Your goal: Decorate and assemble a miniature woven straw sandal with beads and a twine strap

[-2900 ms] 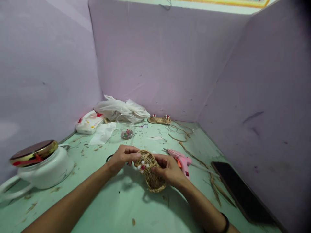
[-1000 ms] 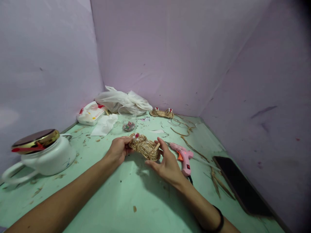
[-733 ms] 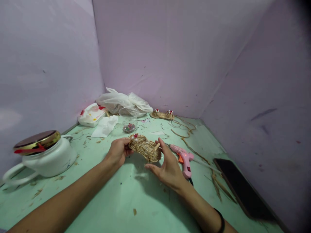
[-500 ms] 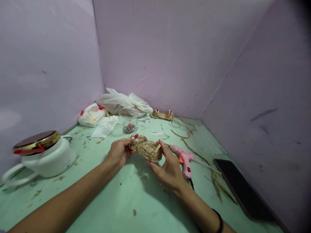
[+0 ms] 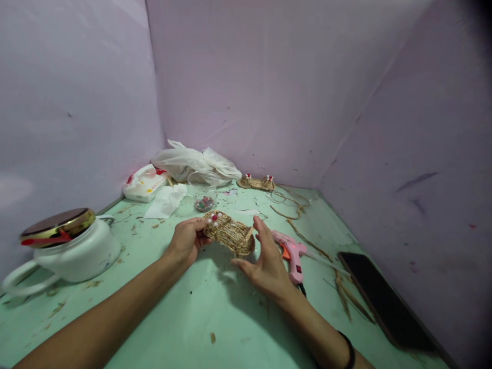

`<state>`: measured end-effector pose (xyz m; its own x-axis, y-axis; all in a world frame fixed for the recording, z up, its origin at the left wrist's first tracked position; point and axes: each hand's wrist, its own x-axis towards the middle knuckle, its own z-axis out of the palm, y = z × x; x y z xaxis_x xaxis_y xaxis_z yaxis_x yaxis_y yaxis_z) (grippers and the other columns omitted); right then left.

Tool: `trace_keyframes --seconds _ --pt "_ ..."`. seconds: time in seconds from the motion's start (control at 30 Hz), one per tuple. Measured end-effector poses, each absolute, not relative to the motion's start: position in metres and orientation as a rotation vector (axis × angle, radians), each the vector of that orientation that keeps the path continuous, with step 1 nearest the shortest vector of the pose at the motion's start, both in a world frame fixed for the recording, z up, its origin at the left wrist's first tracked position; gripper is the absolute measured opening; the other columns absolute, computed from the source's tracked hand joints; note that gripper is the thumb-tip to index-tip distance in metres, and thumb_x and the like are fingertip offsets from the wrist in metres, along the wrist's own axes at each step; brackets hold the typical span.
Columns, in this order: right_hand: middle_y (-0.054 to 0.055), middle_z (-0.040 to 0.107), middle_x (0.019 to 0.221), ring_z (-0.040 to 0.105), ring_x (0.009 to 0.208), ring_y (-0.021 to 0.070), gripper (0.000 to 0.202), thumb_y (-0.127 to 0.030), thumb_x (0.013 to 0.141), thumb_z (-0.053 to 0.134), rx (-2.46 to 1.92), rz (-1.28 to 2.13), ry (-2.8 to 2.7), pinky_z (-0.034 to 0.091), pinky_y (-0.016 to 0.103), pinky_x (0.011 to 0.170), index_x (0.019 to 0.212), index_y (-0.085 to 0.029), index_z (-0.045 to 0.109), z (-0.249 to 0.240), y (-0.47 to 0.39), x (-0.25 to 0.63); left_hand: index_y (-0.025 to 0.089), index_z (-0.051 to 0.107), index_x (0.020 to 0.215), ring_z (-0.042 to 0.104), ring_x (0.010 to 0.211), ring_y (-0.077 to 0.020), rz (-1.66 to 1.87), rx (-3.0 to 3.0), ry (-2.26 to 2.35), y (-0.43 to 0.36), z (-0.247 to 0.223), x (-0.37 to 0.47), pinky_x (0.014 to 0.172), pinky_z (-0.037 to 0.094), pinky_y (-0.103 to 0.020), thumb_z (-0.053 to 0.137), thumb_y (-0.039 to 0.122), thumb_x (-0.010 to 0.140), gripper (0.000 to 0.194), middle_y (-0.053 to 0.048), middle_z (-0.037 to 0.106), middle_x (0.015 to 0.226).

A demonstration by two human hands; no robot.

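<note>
A braided straw piece [image 5: 229, 235], long and rounded at both ends, is held above the table in the middle of the head view. A flower of white beads with a red centre [image 5: 214, 218] sits on its left end, and a short strand sticks up at its right end. My left hand [image 5: 187, 240] pinches that left end between thumb and fingers. Close to the right end, my right hand [image 5: 265, 261] has its thumb and fingers spread apart. Just right of this hand lies a pink glue gun [image 5: 295, 252] with an orange trigger and a glue stick in its back.
At the back lies a similar straw piece [image 5: 257, 183] with two bead flowers, beside a white plastic bag [image 5: 198, 163]. A bead dish [image 5: 204, 203] stands mid-table. A white mug [image 5: 79, 259] is at left, a dark phone [image 5: 384, 300] at right, with straw cords [image 5: 307, 238] nearby.
My right hand has let go of the straw piece's right end and its fingers have opened. The straw piece has tilted slightly, its upper face turning more toward me.
</note>
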<state>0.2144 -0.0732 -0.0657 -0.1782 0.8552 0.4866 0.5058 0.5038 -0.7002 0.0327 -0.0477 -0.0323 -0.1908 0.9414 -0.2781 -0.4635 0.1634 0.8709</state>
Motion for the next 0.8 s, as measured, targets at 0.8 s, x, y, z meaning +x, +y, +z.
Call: trace_keyframes --seconds 0.8 --pt "0.004 0.069 0.067 0.061 0.059 0.0142 0.030 -0.021 0.048 0.078 -1.126 1.634 -1.117 0.047 0.030 0.064 0.075 -0.013 0.068 -0.052 -0.069 0.212 0.007 0.067 0.069 0.059 0.056 -0.0142 1.087 0.768 1.005 -0.051 -0.032 0.031 0.053 0.047 -0.024 0.070 0.019 0.055 0.019 -0.006 0.066 0.062"
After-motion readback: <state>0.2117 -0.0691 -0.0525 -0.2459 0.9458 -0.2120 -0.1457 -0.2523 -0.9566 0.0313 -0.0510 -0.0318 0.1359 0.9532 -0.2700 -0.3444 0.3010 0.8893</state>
